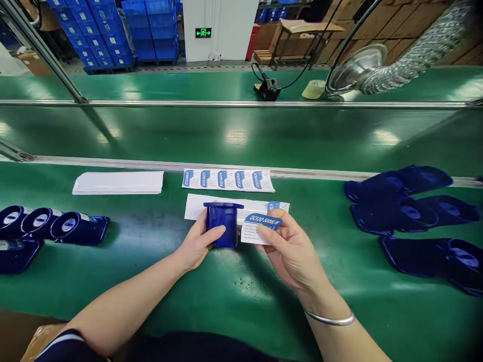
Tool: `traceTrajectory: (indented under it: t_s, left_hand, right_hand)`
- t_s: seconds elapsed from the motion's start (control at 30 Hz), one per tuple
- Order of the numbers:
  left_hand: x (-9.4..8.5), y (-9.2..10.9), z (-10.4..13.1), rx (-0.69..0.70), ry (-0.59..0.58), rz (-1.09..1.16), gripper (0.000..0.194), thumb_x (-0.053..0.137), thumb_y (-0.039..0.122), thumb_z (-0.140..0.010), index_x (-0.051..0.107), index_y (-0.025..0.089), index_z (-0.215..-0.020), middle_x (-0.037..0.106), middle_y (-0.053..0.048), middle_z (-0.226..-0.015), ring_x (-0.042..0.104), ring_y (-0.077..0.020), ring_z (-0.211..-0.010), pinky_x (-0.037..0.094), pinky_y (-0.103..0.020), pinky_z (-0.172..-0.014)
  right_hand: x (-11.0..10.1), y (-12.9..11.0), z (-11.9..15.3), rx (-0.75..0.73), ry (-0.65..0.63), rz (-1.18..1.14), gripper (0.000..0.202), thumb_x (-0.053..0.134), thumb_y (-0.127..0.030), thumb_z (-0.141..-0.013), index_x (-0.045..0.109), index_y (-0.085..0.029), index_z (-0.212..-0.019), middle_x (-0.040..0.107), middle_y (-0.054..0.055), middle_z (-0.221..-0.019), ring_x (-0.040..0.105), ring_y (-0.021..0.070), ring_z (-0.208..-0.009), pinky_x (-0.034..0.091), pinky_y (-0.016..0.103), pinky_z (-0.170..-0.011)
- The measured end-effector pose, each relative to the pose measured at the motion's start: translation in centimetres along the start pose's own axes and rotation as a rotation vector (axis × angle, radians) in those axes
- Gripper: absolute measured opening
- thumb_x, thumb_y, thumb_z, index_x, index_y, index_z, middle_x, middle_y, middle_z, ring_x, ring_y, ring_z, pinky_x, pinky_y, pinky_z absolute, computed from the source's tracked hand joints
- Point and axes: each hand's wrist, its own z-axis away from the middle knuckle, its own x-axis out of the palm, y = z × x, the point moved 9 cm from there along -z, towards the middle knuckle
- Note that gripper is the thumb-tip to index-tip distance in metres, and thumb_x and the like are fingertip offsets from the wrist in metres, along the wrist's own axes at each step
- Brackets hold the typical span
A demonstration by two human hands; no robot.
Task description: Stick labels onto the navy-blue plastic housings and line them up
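Note:
My left hand (199, 241) is closed round a dark blue plastic housing (222, 229), its thumb pressed on the front face. In the pinch of my right hand (289, 244) is a blue-and-white printed label (256, 232), just right of the housing. The label and the housing are very close; I cannot tell whether they touch. Behind both lies a white label backing strip (196, 205) with a printed label left at its right end. Farther back is a sheet of several printed labels (228, 180).
Blank white sheets (116, 183) lie at the back left. Blue housings with labels (79, 227) stand in a row at left; several more blue housings (400, 208) lie at right. A metal rail (241, 104) crosses the green bench, and a foil duct (415, 60) hangs at upper right.

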Motion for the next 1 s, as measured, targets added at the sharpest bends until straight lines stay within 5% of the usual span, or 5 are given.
traceTrajectory:
  t_s: [0.2, 0.43, 0.77, 1.0]
  left_hand:
    - [-0.1, 0.1, 0.3, 0.062, 0.034, -0.077, 0.065, 0.075, 0.035, -0.089, 0.048, 0.029, -0.148, 0.057, -0.006, -0.149, 0.048, -0.0286, -0.142, 0.038, -0.043, -0.119]
    - [0.0, -0.1, 0.4, 0.066, 0.028, -0.115, 0.063, 0.071, 0.037, -0.092, 0.045, 0.030, -0.149, 0.052, -0.005, -0.155, 0.044, -0.0298, -0.146, 0.037, -0.043, -0.119]
    - [0.5, 0.0, 0.4, 0.057, -0.011, -0.140, 0.062, 0.069, 0.037, -0.094, 0.041, 0.031, -0.150, 0.048, -0.005, -0.158, 0.043, -0.0304, -0.147, 0.037, -0.046, -0.120]
    - [0.5, 0.2, 0.3, 0.079, 0.000, -0.189, 0.066, 0.070, 0.039, -0.093, 0.040, 0.029, -0.151, 0.046, -0.007, -0.159, 0.042, -0.0317, -0.146, 0.035, -0.047, -0.121]
  right_hand:
    - [0.0, 0.3, 0.3, 0.015, 0.018, 0.051, 0.038, 0.094, -0.025, -0.071, 0.068, -0.027, -0.098, 0.065, -0.005, -0.077, 0.054, 0.0070, -0.063, 0.048, 0.016, -0.058]
    - [0.7, 0.9, 0.8, 0.033, -0.054, 0.089, 0.025, 0.091, -0.029, -0.075, 0.066, -0.022, -0.077, 0.065, -0.002, -0.082, 0.054, 0.0088, -0.069, 0.046, 0.020, -0.065]
    - [0.3, 2.2, 1.2, 0.103, 0.006, 0.129, 0.029, 0.093, -0.028, -0.074, 0.068, -0.024, -0.088, 0.068, -0.003, -0.083, 0.060, 0.0110, -0.078, 0.049, 0.023, -0.075]
    - [0.1, 2.3, 1.1, 0.104, 0.039, 0.123, 0.031, 0.093, -0.028, -0.073, 0.064, -0.022, -0.080, 0.063, -0.005, -0.072, 0.054, 0.0087, -0.066, 0.044, 0.020, -0.064]
